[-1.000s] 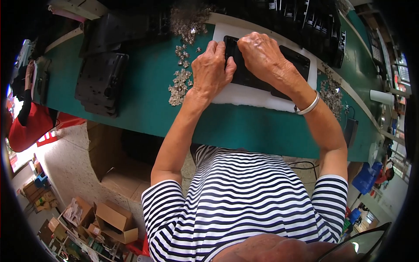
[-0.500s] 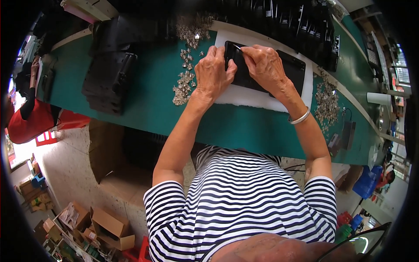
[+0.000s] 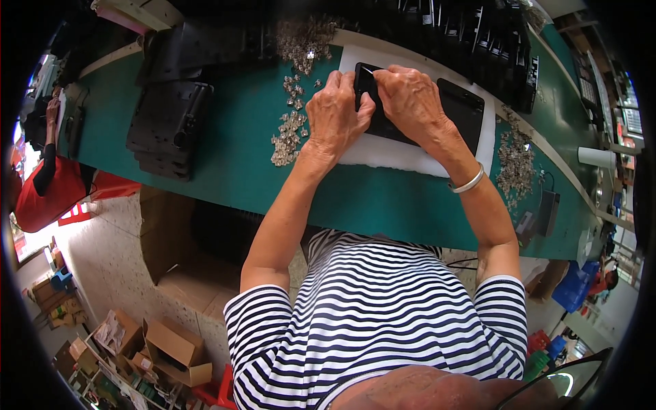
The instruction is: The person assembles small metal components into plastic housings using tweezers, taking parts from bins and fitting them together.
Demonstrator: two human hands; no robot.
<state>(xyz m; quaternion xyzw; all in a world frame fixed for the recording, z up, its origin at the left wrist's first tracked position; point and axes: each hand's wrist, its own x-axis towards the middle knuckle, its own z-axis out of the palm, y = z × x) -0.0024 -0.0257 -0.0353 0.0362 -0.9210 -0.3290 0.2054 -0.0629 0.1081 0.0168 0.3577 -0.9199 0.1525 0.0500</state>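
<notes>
A flat black plastic panel (image 3: 465, 109) lies on a white padded sheet (image 3: 389, 154) on the green bench. My left hand (image 3: 336, 113) is closed over the panel's left end, fingers folded at its edge and thumb pointing inward. Bent over the same end, my right hand (image 3: 412, 102) pinches a small, thin, shiny piece (image 3: 369, 70) by the panel's far left corner. Its exact kind is too small to tell. Both hands hide part of the panel. Loose small metal clips (image 3: 288, 140) are scattered just left of my left hand.
More metal clips (image 3: 516, 164) lie right of the sheet. Stacked black plastic parts (image 3: 167, 126) stand on the left, and rows of black parts (image 3: 471, 34) line the far side. A small dark box with a cable (image 3: 547, 212) sits at right. Another person in red (image 3: 51, 191) is at far left.
My right hand has shifted slightly toward the far left corner of the panel. The left hand keeps its place on the panel's end. The view has moved a little.
</notes>
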